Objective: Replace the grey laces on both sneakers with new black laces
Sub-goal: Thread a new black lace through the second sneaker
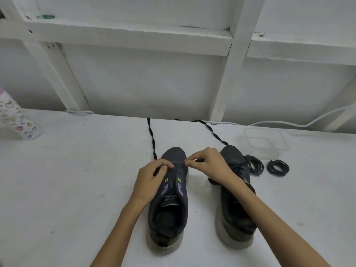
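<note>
Soft, diffuse, rather dim light with a cool grey cast spreads evenly, with no glare and no clear direction. Under the fingers (165, 165) only faint, blurred shadows lie on the tabletop (77, 189). The black lace (151, 135) they pinch merges there with the dark sneaker (174, 154), whose detail is lost in murk. Beyond the fingers the white beams (229, 74) splay and bow with wide-angle distortion. Far to their left a patterned bottle (17, 120) is smeared and soft. The whole frame looks slightly soft.
</note>
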